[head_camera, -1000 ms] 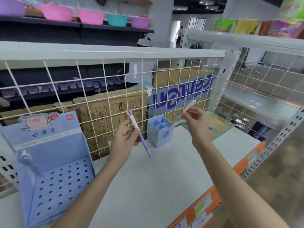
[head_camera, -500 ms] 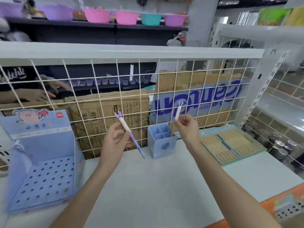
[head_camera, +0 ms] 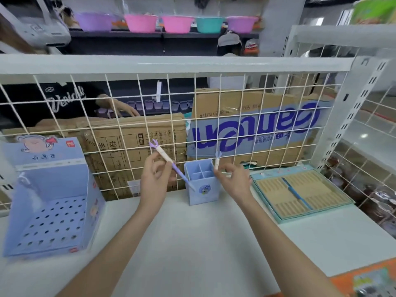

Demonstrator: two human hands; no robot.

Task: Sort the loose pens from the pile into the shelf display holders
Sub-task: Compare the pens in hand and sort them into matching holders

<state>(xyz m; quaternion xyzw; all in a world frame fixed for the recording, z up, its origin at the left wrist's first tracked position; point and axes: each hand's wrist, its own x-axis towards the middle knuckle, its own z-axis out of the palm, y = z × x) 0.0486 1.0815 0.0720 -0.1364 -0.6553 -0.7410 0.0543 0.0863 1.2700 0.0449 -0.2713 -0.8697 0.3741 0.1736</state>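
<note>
My left hand (head_camera: 153, 182) pinches a white and purple pen (head_camera: 165, 158), tilted with its forked purple top up and left and its tip near the small blue holder. That four-cell blue pen holder (head_camera: 203, 192) stands on the white shelf (head_camera: 192, 243) against the wire grid. My right hand (head_camera: 232, 181) holds a second pen (head_camera: 217, 162) upright just right of the holder's rim; the lower part of this pen is hidden by my fingers. A large blue perforated display box (head_camera: 51, 211) stands at the left.
A flat tray of tan sticks (head_camera: 300, 194) lies on the shelf at the right. A white wire grid (head_camera: 128, 116) backs the shelf, with cardboard boxes behind it and another person's hand (head_camera: 124, 108) beyond. The shelf's orange front edge (head_camera: 364, 277) is at lower right.
The view has swung right to left, centring the small holder. My right hand has turned its pen upright and lowered it toward the holder. My left hand keeps its pen in about the same pose.
</note>
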